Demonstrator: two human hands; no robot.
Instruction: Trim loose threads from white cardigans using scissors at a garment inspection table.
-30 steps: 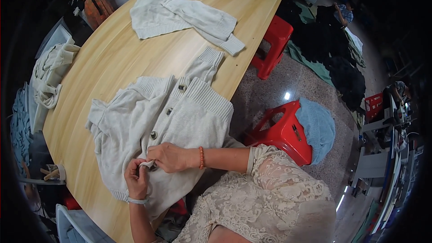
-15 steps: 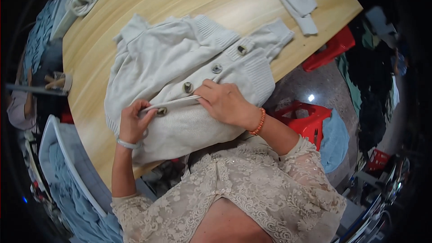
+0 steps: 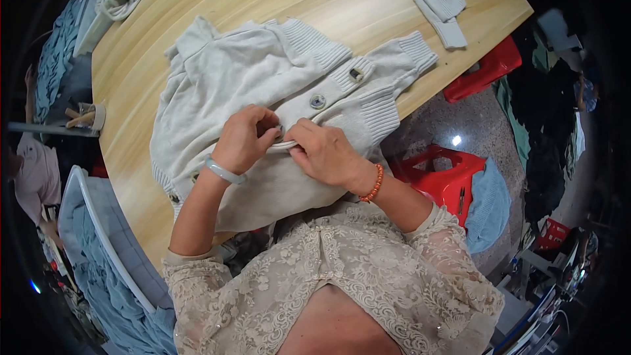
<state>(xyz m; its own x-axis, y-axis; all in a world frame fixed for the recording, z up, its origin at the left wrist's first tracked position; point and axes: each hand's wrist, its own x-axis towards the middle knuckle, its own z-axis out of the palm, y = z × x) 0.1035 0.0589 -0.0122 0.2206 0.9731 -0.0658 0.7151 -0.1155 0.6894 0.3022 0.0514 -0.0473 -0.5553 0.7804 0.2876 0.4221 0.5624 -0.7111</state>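
A pale grey knitted cardigan (image 3: 230, 75) lies spread before me, its front band running from lower left to upper right. Large dark buttons sit along the band, among them a round button (image 3: 318, 101) beyond my right hand and another (image 3: 355, 74) near the ribbed edge. My left hand (image 3: 243, 139) pinches the band at the middle, thumb and fingers around a button that they mostly hide. Right beside it, my right hand (image 3: 327, 152) grips the folded edge of the same band between thumb and fingers. The two hands almost touch.
The cardigan rests on a wood-grain table (image 3: 131, 131). Another pale knitted garment (image 3: 434, 6) lies at its far edge. A red stool (image 3: 437, 171) with a blue knit (image 3: 490, 207) stands right. A white-rimmed bin (image 3: 108, 243) of blue knitwear is at left, below a person in pink (image 3: 39, 171).
My left hand has slid up and right along the band, from the lower button to the one beside my right hand. My right hand stays nearly in place, still gripping the edge.
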